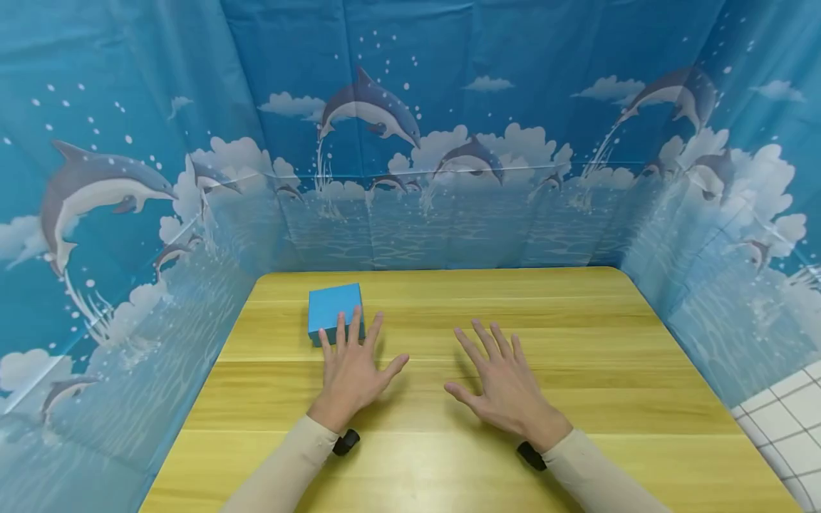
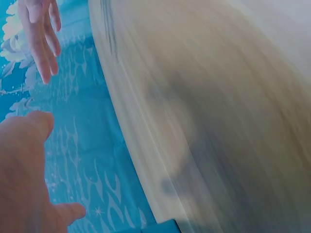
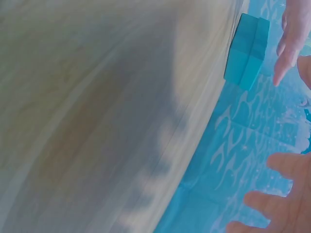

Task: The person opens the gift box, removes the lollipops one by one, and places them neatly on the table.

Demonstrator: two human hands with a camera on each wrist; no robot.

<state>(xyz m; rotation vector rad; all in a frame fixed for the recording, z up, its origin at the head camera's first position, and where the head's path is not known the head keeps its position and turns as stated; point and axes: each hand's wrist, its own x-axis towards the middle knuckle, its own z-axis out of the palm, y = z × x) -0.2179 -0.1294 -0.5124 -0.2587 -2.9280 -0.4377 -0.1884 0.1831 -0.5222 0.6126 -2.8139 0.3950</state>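
A blue box (image 1: 333,306) with a lid sits on the wooden table (image 1: 410,456), toward its far left. My left hand (image 1: 355,374) is spread above the table with its fingers straight. In the head view its fingertips overlap the front of the box; whether they touch it I cannot tell there. Over the middle right of the table my right hand (image 1: 509,388) hovers, fingers spread and holding nothing. The right wrist view has the box (image 3: 247,51) near the top, with the left hand (image 3: 294,36) apart from it. Shadows of the hands fall on the tabletop.
A blue curtain (image 1: 449,221) printed with dolphins, clouds and water surrounds the table's back and sides. White floor tiles (image 1: 785,413) show at the lower right. Each wrist wears a small black device, such as the one (image 1: 346,442) on the left.
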